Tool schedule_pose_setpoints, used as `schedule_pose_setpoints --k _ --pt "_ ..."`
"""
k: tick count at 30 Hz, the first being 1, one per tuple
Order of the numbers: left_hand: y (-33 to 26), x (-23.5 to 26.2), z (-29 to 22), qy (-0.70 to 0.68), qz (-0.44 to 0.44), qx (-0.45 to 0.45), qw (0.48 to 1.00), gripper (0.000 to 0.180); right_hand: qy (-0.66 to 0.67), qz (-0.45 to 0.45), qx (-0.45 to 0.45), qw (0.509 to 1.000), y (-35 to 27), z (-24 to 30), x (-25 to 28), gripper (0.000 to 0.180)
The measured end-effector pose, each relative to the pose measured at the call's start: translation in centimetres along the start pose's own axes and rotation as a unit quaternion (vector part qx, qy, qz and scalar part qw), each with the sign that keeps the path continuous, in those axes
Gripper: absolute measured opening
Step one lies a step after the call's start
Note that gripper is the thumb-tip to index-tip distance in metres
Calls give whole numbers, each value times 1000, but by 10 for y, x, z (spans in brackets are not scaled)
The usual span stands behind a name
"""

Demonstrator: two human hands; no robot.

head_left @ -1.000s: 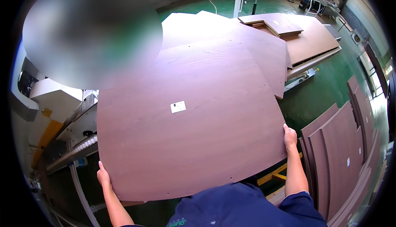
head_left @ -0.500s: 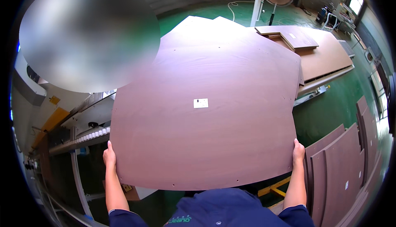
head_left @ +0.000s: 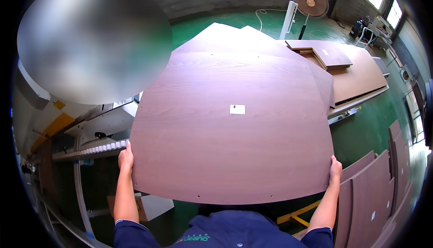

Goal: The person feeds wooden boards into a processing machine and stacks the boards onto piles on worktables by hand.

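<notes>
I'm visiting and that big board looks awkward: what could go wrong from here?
The wide brown board is gripped at its sides by the left hand and right hand, so it might slip or tip. Its left edge could catch the nearby row of white parts. Its near right corner might bump the stacked panels.

Panel (head_left: 232,153) blocks all between my left hand (head_left: 126,158) and right hand (head_left: 335,169)! White rollers (head_left: 106,147) crowd left; floor (head_left: 361,133) opens beyond right.
</notes>
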State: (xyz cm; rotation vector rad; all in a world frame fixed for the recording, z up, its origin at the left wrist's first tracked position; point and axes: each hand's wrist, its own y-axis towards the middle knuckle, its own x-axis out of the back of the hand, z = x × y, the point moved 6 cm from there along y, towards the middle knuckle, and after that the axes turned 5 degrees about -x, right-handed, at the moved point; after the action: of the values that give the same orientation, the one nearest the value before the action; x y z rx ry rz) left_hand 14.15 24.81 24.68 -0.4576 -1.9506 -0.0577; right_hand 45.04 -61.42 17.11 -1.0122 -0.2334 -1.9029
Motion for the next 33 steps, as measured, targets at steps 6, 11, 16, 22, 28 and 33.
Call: schedule_pose_setpoints --k 6,11,16,22,28,33 --pt "15 -22 -25 15 1 -13 1000 75 -27 -13 -5 1000 26 14 19 53" --pt "1 -27 -61 35 28 -34 998 73 -32 -48 -2 998 55 2 39 53" --pt "-4 -31 -80 31 53 -78 995 69 66 21 -7 998 70 27 57 49" --pt "17 -63 -140 -2 67 -111 992 66 114 55 -15 992 89 29 66 39" --pt "79 -111 -182 14 61 -165 984 63 25 -11 10 1000 88 14 43 42" --pt "139 -144 -213 -57 63 -229 970 59 -19 66 -7 998 56 33 3 46"
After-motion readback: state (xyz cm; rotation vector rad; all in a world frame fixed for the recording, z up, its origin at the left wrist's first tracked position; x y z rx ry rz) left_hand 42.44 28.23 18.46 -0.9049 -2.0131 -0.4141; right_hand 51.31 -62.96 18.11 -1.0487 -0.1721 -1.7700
